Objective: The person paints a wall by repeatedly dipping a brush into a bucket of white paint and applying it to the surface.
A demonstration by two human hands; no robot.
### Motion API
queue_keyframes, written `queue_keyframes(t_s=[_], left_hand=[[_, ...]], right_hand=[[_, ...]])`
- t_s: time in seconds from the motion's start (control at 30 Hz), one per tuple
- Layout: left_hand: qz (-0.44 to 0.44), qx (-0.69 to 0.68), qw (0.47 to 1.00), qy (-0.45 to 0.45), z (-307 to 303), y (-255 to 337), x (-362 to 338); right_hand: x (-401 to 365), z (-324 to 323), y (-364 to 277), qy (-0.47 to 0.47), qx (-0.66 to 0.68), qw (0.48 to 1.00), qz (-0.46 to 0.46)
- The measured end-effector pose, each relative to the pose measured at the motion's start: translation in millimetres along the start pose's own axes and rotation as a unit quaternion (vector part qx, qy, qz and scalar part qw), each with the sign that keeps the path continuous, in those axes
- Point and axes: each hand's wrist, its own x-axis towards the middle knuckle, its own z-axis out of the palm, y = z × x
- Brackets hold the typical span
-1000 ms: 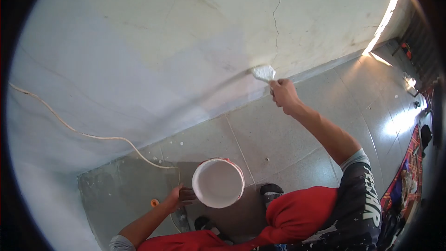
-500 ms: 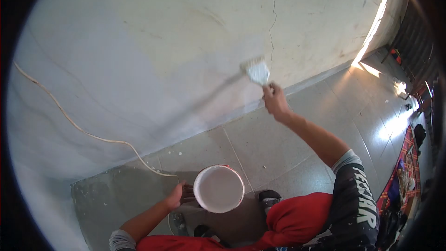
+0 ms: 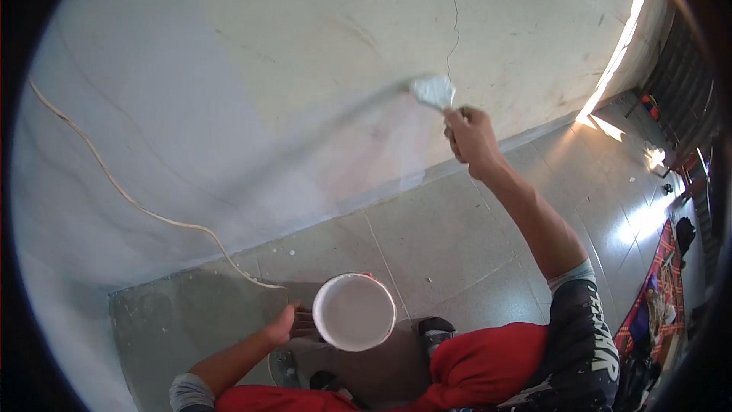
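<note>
your right hand [image 3: 471, 137] is closed round the handle of a paintbrush [image 3: 433, 91], its white-loaded bristles pressed to the wall [image 3: 267, 69]. it looks light, soft-tipped and likely slick with paint, so grip low on the handle. your left hand [image 3: 284, 326] curls on the side of a paint bucket [image 3: 354, 311], probably heavy and sloshy, over the tiled floor [image 3: 442, 236]. a cable [image 3: 137, 202] trails down the wall.

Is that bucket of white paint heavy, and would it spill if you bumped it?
Probably heavy: the bucket looks filled with white paint almost to its rim. It is wide, so it likely resists tipping, but a bump could slop paint out. The left hand touches its side.
</note>
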Motion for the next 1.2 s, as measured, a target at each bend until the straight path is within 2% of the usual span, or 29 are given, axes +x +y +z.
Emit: queue_keyframes(t_s=[0.03,0.1,0.2,0.37,0.43,0.47,0.53,0.67,0.73,0.8,0.83,0.9,0.93,1.03,1.1,1.13,1.2], left_hand=[[-0.003,0.0,1.0,-0.002,-1,-4,6],[0.007,0.0,1.0,-0.029,-5,-4,13],[0.02,-0.012,1.0,-0.013,2,4,6],[0.01,-0.017,1.0,-0.012,2,6,1],[0.0,-0.025,1.0,-0.019,5,3,-3],[0.0,-0.013,1.0,-0.019,10,6,-10],[0.004,0.002,1.0,-0.017,10,13,-15],[0.023,0.008,1.0,-0.019,14,18,-20],[0.025,0.009,0.999,-0.025,16,17,-21],[0.023,0.006,0.999,-0.045,12,13,-19],[0.017,0.007,0.999,-0.044,9,10,-15],[-0.004,-0.005,0.998,-0.056,2,5,-5],[-0.01,-0.004,0.998,-0.055,1,3,-3],[-0.005,-0.009,0.999,-0.036,0,5,-3],[0.004,0.003,1.0,-0.027,8,10,-13],[0.001,0.003,1.0,-0.027,11,11,-16],[0.002,-0.01,1.0,-0.027,15,11,-21]], right_hand=[[-3,0,-10,0.0,-0.002,1.0,0.003],[-6,0,-21,0.015,0.038,0.998,-0.057],[-3,7,4,0.014,0.057,0.995,-0.083],[12,17,128,0.009,-0.035,0.995,0.094],[21,3,171,-0.055,-0.022,0.971,0.23],[19,-2,184,-0.053,-0.022,0.971,0.231],[16,-3,194,-0.054,-0.053,0.95,0.302],[24,-5,186,-0.049,-0.047,0.954,0.293],[30,-2,151,-0.045,-0.034,0.977,0.208],[6,0,82,-0.038,0.04,0.991,0.125],[-2,-2,75,-0.037,0.042,0.99,0.131],[-12,-4,75,-0.041,0.072,0.995,0.047],[-14,-4,84,-0.04,0.072,0.995,0.053],[-17,2,137,-0.03,0.056,0.993,0.099],[-15,2,186,-0.039,-0.033,0.975,0.215],[-14,3,207,-0.039,-0.032,0.975,0.218],[-10,6,243,-0.033,-0.076,0.944,0.318]])
